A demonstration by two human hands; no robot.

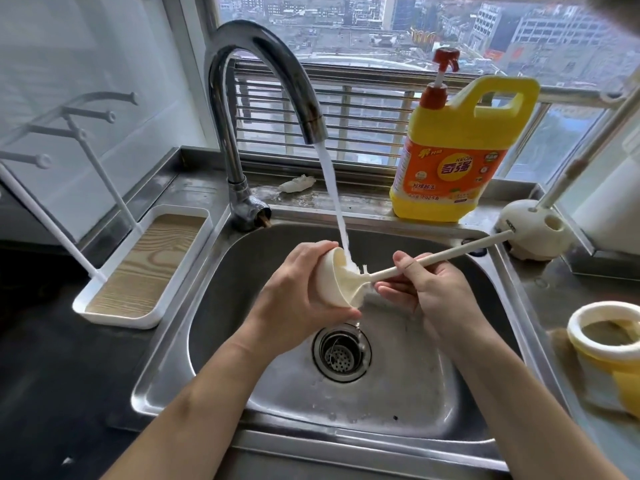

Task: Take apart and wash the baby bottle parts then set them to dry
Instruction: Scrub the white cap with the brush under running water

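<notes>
Water [332, 202] pours from the faucet [256, 39] at centre frame, and we watch it land right on the cream, cup-shaped bottle part [337, 284], held over the sink [225, 306] just above the drain [341, 351]. The left hand [298, 303] has its fingers curled round that part from the left side of the frame, with the open mouth turned to the right. The right hand [429, 296] grips the long cream handle of the bottle brush [450, 253], thumb on top and fingers curled beneath. We see the bristled head pushed into the part's mouth, right under the stream, while the handle slants up toward the right. In the upper right a yellow detergent jug [457, 150] with a red pump stands on the ledge behind the sink. Just right of it sits a rounded cream brush holder [530, 233]. At the right edge we spot a cream-rimmed yellow container [602, 341] on the counter. Left of the sink sits a white drying rack [145, 271] with a wood-grain tray and upright pegs.
</notes>
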